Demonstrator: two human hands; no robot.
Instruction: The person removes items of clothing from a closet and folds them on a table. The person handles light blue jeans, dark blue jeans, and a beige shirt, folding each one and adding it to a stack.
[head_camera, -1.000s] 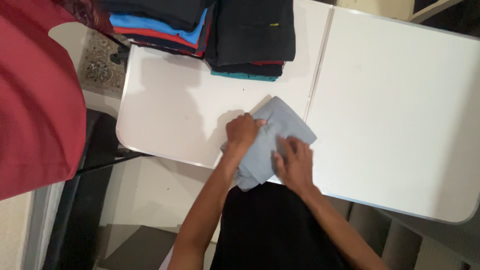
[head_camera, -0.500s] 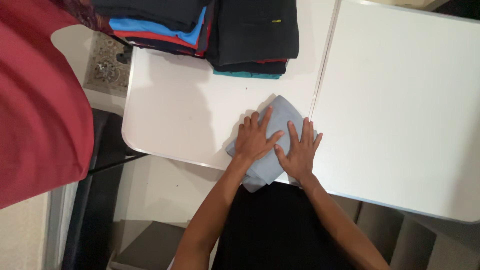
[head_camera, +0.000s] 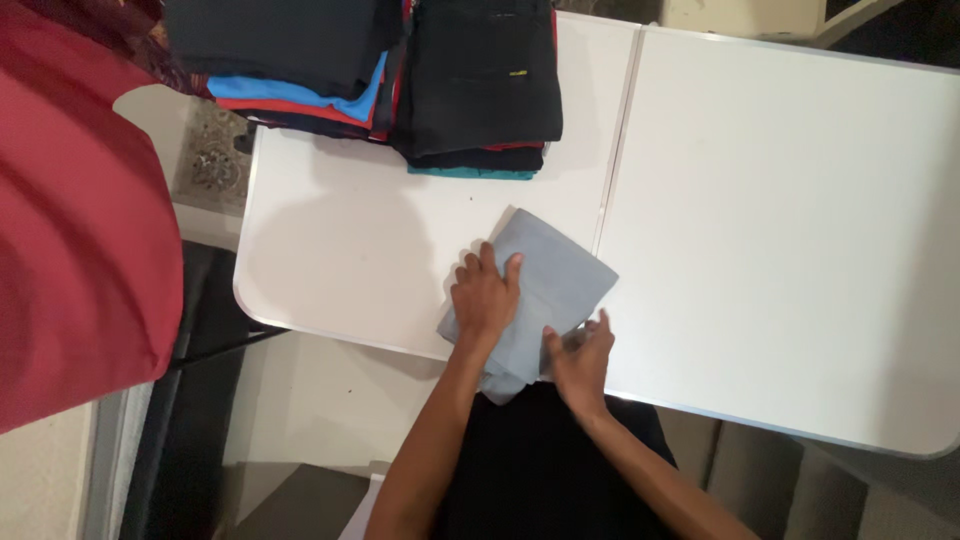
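White folding table (head_camera: 780, 250), seam down the middle; two stacks of folded clothes (head_camera: 400, 70) at far edge. Head view: folded grey cloth (head_camera: 555, 270) at near edge, just left of seam. Left hand (head_camera: 485, 298) flat on top, fingers spread. Right hand (head_camera: 580, 362) curled at near corner, seemingly pinching the edge. Looks like final smoothing of the fold. Next move probably calls for a two-handed lift, keeping layers together.
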